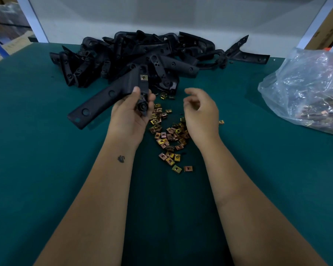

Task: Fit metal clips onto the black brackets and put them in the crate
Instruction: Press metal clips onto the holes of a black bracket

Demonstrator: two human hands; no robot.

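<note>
1. Fingers (142, 98) of left hand (130, 116) wrapped round a bracket (112, 93), one clip (143, 77) fitted near its upper end, long arm pointing down-left.
2. Right hand (200, 114) loosely curled, holding nothing, directly over loose clips (169, 135), nearer them than the left.
3. Bracket pile (148, 56) behind; bag (308, 89) at right; no crate in view.

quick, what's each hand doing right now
Left hand: grips a black bracket that has one metal clip fitted.
Right hand: open, fingers loosely curled, holding nothing, above the loose clips.
</note>
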